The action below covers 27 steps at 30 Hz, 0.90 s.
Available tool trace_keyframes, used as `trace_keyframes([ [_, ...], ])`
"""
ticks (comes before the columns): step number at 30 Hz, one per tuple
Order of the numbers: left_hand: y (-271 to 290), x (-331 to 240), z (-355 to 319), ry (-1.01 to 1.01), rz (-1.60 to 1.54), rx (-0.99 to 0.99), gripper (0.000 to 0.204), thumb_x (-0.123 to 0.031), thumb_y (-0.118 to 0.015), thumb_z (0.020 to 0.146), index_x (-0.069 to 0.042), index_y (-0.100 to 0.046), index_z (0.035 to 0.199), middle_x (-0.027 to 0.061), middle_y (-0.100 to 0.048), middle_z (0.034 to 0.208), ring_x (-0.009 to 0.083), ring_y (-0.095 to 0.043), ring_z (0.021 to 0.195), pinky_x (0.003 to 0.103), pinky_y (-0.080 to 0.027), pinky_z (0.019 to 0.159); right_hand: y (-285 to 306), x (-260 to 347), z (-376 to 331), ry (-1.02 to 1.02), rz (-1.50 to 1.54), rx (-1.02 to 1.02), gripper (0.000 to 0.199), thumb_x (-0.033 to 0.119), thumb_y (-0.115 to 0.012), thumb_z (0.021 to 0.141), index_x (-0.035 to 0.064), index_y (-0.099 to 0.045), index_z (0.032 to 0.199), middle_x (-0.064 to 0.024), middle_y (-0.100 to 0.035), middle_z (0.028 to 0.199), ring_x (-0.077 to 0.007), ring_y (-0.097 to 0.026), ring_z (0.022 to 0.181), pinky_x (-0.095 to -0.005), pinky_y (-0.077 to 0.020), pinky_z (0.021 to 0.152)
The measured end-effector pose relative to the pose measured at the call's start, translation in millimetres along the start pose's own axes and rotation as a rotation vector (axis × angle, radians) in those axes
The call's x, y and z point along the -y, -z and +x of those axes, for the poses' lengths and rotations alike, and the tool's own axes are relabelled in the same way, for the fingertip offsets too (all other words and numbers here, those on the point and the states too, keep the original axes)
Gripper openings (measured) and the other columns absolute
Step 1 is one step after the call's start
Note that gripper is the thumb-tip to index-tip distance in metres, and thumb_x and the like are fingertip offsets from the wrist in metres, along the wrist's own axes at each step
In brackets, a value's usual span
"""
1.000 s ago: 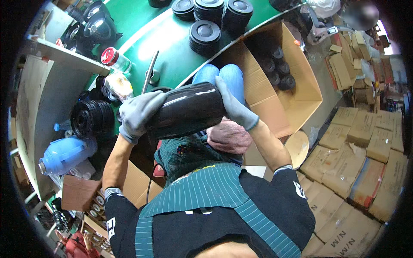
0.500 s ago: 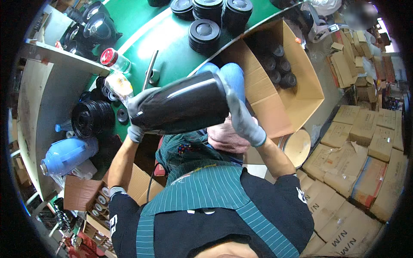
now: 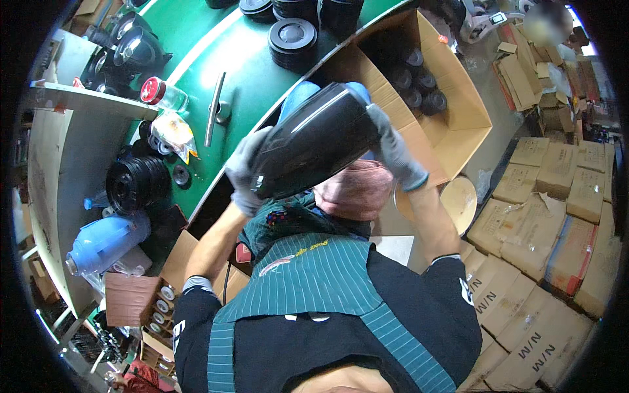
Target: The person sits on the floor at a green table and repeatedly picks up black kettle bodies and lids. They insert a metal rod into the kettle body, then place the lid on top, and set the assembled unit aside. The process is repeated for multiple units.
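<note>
Above my lap I hold a large glossy black tapered cylinder between both gloved hands. It lies tilted, its right end farther away than its left. My left hand, in a grey glove, closes round the left end. Against the right end presses my right hand, also in a grey glove, its fingers partly hidden behind the cylinder. A pink cloth-like bundle rests on my lap just beneath. I cannot tell whether the cylinder is hollow.
The green table carries stacked black discs, a red-lidded jar, a metal rod and a reel-like black stack. An open carton with dark round parts stands at right. Cartons pile beyond it. A blue jug is at left.
The cylinder has shifted right and turned, with its right end swung farther away. Both hands moved right with it, still holding on. The whole view has shifted slightly.
</note>
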<state>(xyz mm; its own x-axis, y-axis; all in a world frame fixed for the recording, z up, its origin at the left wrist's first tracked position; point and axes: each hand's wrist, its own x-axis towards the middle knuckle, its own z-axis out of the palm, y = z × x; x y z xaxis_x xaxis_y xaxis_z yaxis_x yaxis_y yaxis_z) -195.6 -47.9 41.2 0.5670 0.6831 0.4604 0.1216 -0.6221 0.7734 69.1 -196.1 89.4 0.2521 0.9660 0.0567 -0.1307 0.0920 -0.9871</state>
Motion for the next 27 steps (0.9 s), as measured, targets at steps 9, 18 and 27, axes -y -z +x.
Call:
trace_keyframes([
  [9, 20, 104, 28, 0.04, 0.77, 0.047, 0.071, -0.024, -0.08, 0.088, -0.009, -0.056, 0.153, 0.0228, -0.063, 0.138, 0.0453, -0.06, 0.125, 0.054, -0.051, 0.102, 13, -39, 10, 0.072, -0.763, 0.217, 0.087, 0.044, -0.095, 0.075, 0.0062, -0.063, 0.147, -0.0206, -0.06, 0.148, -0.0387, -0.059, 0.135, -0.0465, -0.0463, 0.117],
  [18, 15, 76, 95, 0.375, -0.173, 0.331, 0.054, -0.012, -0.077, 0.101, -0.004, -0.062, 0.152, 0.0127, -0.077, 0.131, 0.0185, -0.073, 0.117, 0.034, -0.06, 0.099, 8, -75, 2, -0.074, 0.143, -0.001, 0.114, 0.082, -0.052, 0.099, 0.0034, -0.018, 0.174, -0.0245, -0.043, 0.167, -0.0333, -0.041, 0.157, -0.0469, -0.0316, 0.13],
  [27, -37, -70, 121, -0.048, 0.334, 0.86, 0.061, -0.024, -0.079, 0.093, -0.009, -0.063, 0.15, 0.0225, -0.077, 0.115, 0.0436, -0.075, 0.105, 0.048, -0.062, 0.09, 22, -65, 34, -0.019, 0.558, -0.307, 0.059, 0.04, -0.058, 0.112, -0.0019, -0.054, 0.153, -0.0121, -0.075, 0.109, -0.0218, -0.073, 0.104, -0.0371, -0.059, 0.099],
])
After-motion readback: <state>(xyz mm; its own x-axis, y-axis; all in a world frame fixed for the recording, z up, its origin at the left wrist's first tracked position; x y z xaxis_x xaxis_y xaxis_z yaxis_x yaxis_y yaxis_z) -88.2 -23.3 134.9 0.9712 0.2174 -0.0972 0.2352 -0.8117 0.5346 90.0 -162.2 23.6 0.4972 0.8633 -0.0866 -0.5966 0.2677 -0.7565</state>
